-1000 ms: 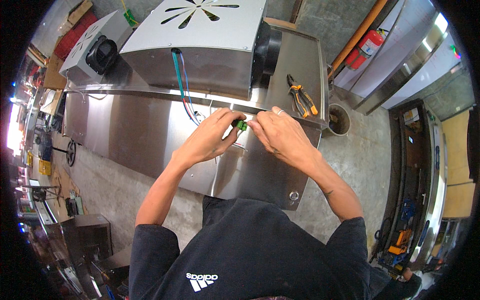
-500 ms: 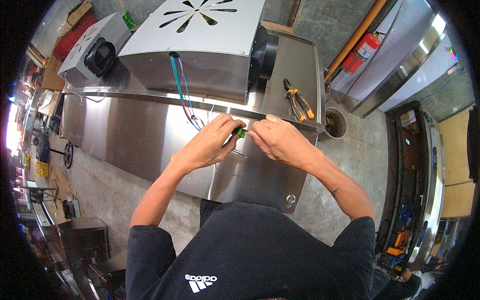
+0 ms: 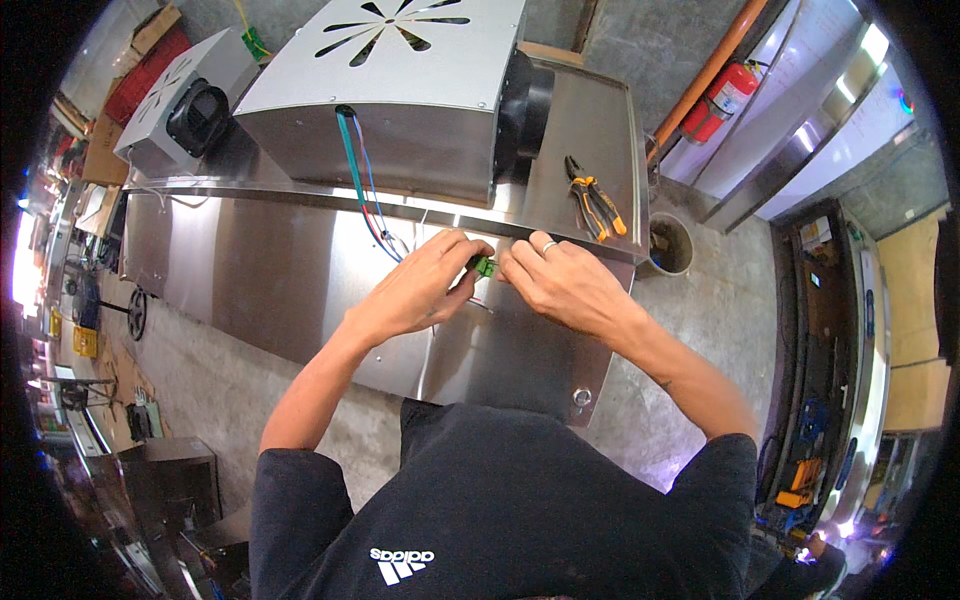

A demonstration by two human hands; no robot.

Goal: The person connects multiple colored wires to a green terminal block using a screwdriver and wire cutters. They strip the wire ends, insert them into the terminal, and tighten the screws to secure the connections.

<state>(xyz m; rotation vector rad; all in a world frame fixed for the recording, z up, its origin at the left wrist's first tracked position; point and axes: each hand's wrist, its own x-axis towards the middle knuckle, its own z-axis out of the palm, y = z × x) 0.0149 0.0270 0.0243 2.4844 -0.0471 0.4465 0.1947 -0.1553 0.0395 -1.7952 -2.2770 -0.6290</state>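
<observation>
My left hand [image 3: 420, 280] is closed in a pinch round a small green terminal block connector [image 3: 485, 267], above the steel panel [image 3: 380, 330]. Close to the connector's right side, my right hand [image 3: 565, 283] has thumb and fingers pressed together. Something thin and dark seems to run from those fingertips to the connector, too small to name. Green, blue and red wires [image 3: 354, 170] come out of a hole in the grey metal box [image 3: 400, 140] and pass down behind my left hand. Loose wire ends [image 3: 482, 305] show below the connector.
Pliers with orange and black handles [image 3: 597, 205] lie on the steel top at the right. A second vented box [image 3: 185, 100] stands back left. Beyond the bench are a bucket [image 3: 670, 247] and a red fire extinguisher [image 3: 720, 103]. A round button [image 3: 581, 397] sits near the panel's front corner.
My right hand has turned slightly at the connector, its ring now showing more. The left hand keeps its hold. Bright flashes of light now appear at the lower right.
</observation>
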